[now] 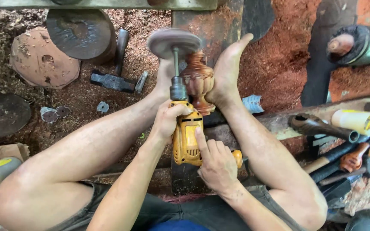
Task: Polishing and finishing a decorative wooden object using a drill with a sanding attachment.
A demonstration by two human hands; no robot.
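Two bare hands grip one yellow electric drill (186,139), which serves as the landmark for all else. The left hand (168,119) is closed round the drill's front end, just behind the dark chuck, fingers curled tight over the yellow housing. The right hand (217,164) wraps the drill's rear handle, its index finger stretched flat along the yellow side while the other fingers fold round the grip.

From the drill's chuck a thin metal shaft rises to a round grey sanding disc (174,42), lying beyond the drill and tilted slightly. Just right of that shaft, beyond the drill's nose, stands a turned, reddish-brown wooden piece (198,81) shaped like an urn with carved ribs. It is clamped between the person's two bare feet: the left foot (164,75) partly hidden behind the shaft, the right foot (228,70) pressed against the wood's side.

Far left of the drill, on sawdust-covered ground, lie a hammer (115,70) and two flat round discs (63,45). Right of the drill, a heap of tools (335,145) rests on a plank, among them a pipe-like handle and a yellowish tube.
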